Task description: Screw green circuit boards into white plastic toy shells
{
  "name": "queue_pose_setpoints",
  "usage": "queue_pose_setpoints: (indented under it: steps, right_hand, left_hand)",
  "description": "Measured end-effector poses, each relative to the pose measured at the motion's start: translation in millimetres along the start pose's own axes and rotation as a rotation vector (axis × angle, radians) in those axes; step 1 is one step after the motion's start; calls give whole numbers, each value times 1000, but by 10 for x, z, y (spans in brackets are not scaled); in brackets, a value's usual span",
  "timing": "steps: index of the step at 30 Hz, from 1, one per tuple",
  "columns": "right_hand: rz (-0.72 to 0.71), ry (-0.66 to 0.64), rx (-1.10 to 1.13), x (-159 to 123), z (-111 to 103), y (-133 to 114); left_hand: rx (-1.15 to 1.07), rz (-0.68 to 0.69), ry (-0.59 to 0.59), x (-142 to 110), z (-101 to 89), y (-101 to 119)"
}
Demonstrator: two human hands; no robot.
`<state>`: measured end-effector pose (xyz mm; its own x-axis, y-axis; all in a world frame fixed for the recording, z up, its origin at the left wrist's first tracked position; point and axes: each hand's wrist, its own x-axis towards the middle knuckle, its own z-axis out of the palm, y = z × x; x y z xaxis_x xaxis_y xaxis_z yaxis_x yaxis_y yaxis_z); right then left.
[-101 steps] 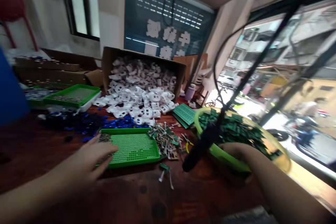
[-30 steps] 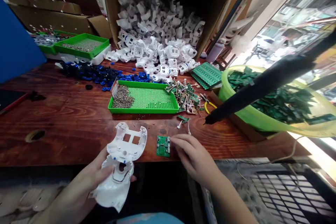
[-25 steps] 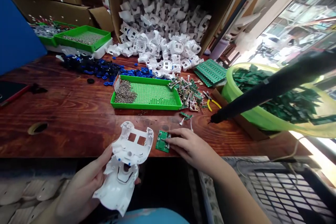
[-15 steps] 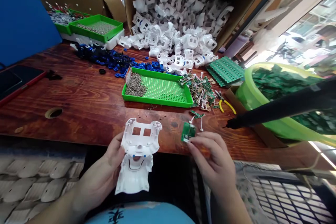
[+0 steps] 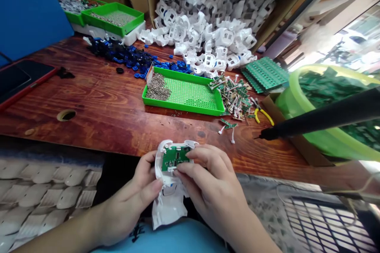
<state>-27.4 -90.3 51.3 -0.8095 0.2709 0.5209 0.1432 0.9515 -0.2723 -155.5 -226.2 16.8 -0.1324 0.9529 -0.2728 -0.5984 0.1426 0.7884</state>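
My left hand (image 5: pixel 133 193) grips the left side of a white plastic housing (image 5: pixel 169 209), thumb on its front. The housing is held over my lap at the table's front edge. Inside its upper part lies a green circuit board (image 5: pixel 170 158) with small components facing up. The fingers of my right hand (image 5: pixel 210 178) are closed at the board's right and lower edge, and they hide part of it. Whether the board sits flush in the housing, I cannot tell.
Beyond my hands stands a green tray (image 5: pixel 184 107) with small screws. Wired boards (image 5: pixel 236 95) are piled beside it, near yellow-handled pliers (image 5: pixel 263 116). A dark pen-shaped tool (image 5: pixel 311 116) juts in from the right, before a yellow-green tub (image 5: pixel 286 99). White housings (image 5: pixel 204 39) heap up behind.
My right hand has moved left with the circuit board, which now lies inside the housing instead of apart from it. The housing has shifted slightly right in view.
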Motion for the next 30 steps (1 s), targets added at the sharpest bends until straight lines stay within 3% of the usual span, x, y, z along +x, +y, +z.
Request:
queue_pose_setpoints:
  steps: [5,11,13,16,19,21,25,30]
  right_hand:
    - [-2,-64,-4,-23,38,-8]
    - [-94,-33,30,-111,71,-44]
    - [27,70,126,-163,72,-24]
    - [392,152,424,-234,100,25]
    - [690,-136,927,-243,149,46]
    - [818,-253,1159,-210,173,35]
    - [962,-213,1301,-123,166,-10]
    - [940,-219,1183,-108,139,-36]
  left_hand:
    - [-56,31,81,45,25,-22]
    - [33,35,330,129,102,-5]
    - [19,41,371,127,128,9]
    - [-33,14,420,107,147,10]
    - [-16,2,418,88,150,-9]
    - [26,16,380,78,161,-20]
    - [90,59,430,60,230,-20]
    - [228,113,475,45,224,0]
